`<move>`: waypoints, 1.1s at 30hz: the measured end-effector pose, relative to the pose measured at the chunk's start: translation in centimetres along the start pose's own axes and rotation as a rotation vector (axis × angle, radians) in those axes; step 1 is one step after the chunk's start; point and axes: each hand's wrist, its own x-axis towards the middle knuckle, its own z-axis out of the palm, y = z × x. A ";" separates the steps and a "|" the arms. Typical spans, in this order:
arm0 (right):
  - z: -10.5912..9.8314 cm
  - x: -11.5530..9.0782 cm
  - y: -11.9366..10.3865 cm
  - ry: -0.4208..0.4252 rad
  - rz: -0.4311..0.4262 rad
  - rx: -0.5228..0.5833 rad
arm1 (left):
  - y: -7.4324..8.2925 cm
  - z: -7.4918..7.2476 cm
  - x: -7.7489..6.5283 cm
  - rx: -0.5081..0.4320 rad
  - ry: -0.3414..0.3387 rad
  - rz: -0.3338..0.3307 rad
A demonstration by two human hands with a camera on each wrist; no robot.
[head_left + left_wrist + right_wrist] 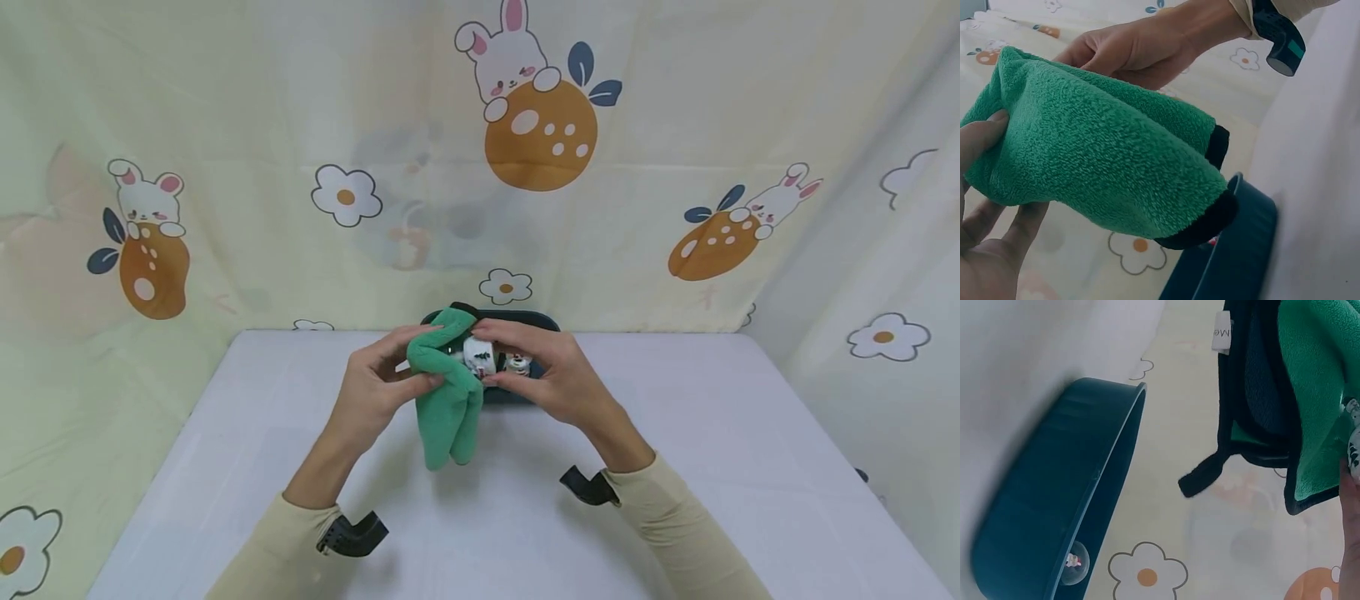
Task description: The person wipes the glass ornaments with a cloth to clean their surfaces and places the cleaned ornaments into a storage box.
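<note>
A green towel (447,392) with dark edging hangs in folds from my left hand (375,379), whose thumb and fingers grip it. My right hand (551,367) pinches a small white ornament (480,357) printed with a dark tree, between thumb and fingers. One end of the ornament is against the towel and partly covered by it. In the right wrist view only a slice of the ornament (1354,450) shows at the right edge. Behind the hands stands a dark teal tray (525,317); a small clear globe with a figure inside (1075,562) sits in it.
The tray is at the back of a white-covered table (480,533), close to a patterned cloth backdrop (420,100). A dark loop and a white label (1222,331) hang at the towel's edge. Black wrist devices (352,535) sit at both sleeves.
</note>
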 end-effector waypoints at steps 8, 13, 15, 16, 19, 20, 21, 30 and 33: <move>-0.1 0.1 0.0 0.022 -0.093 -0.084 | 0.6 -0.1 0.0 0.009 0.008 -0.121; 0.1 -0.1 -0.1 0.060 -0.081 -0.068 | 0.7 0.1 0.1 0.019 0.009 -0.063; 0.2 -0.1 -0.1 0.071 -0.063 -0.069 | 0.5 0.2 0.1 0.038 0.010 -0.015; 0.2 -0.1 -0.2 0.074 -0.053 -0.075 | 0.5 0.3 0.1 0.048 0.011 0.009; 0.3 -0.1 -0.3 0.083 -0.023 -0.093 | 0.3 0.5 0.0 0.100 0.022 0.070; 0.3 0.0 -0.3 0.082 -0.011 -0.096 | 0.3 0.5 0.0 0.120 0.030 0.087; 0.3 0.0 -0.4 0.081 0.003 -0.097 | 0.2 0.5 0.0 0.141 0.037 0.105; 0.4 0.2 -0.7 0.071 0.114 -0.068 | -0.1 0.7 -0.1 0.267 0.071 0.264; 0.3 0.3 -0.7 0.073 0.156 -0.059 | -0.1 0.8 -0.1 0.326 0.078 0.325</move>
